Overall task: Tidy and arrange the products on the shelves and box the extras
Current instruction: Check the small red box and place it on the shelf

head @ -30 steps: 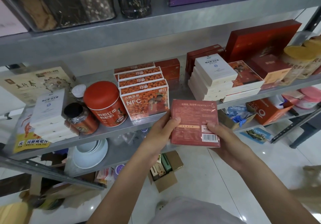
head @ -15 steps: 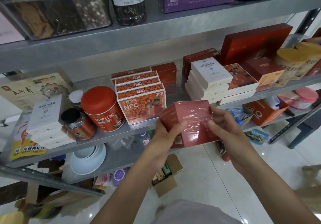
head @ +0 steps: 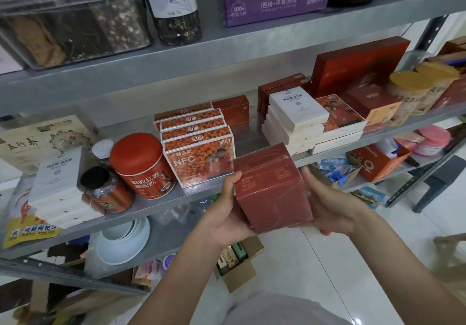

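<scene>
Box [head: 272, 193], red, print illegible, clasped by left hand [head: 227, 213] and right hand [head: 327, 203], both half hidden.

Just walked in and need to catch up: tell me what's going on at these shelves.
A person holds a shrink-wrapped red box in front of the middle shelf, left hand and right hand gripping its sides. It is not shelved yet. Behind it, a gap lies between the orange NFC boxes and the stack of white boxes. An open cardboard box sits on the floor below.
</scene>
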`<action>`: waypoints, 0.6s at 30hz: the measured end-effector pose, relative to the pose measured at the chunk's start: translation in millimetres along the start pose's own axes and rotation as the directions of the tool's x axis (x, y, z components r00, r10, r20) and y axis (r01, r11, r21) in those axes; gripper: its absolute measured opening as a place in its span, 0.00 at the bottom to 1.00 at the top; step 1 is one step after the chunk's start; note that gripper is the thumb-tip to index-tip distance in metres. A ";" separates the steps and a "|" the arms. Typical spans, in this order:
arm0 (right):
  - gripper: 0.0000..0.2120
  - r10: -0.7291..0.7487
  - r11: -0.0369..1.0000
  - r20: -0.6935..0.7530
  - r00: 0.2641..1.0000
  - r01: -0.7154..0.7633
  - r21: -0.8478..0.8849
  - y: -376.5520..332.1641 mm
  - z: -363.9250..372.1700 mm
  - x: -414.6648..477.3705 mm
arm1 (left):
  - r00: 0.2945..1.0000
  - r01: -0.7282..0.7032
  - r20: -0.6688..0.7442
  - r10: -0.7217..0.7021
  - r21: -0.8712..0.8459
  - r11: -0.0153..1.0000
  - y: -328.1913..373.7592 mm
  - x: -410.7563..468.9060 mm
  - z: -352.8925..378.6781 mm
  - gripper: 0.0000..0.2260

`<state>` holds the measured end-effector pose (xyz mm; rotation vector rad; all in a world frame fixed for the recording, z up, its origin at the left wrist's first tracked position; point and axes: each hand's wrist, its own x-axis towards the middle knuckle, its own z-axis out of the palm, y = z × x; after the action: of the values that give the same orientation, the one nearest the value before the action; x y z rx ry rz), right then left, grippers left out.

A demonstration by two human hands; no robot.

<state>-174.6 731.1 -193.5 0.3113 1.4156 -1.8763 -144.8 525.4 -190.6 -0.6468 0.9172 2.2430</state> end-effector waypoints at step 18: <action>0.32 -0.624 0.759 -0.283 0.728 0.477 -0.443 3.4 11.2 7.1 | 0.877 -0.361 0.130 0.463 0.814 0.455 18.6 12.6 12.0 0.48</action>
<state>-174.5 717.7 -196.2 0.1081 2.3130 -2.0454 -168.8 528.4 -182.8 -0.0780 2.1942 1.7898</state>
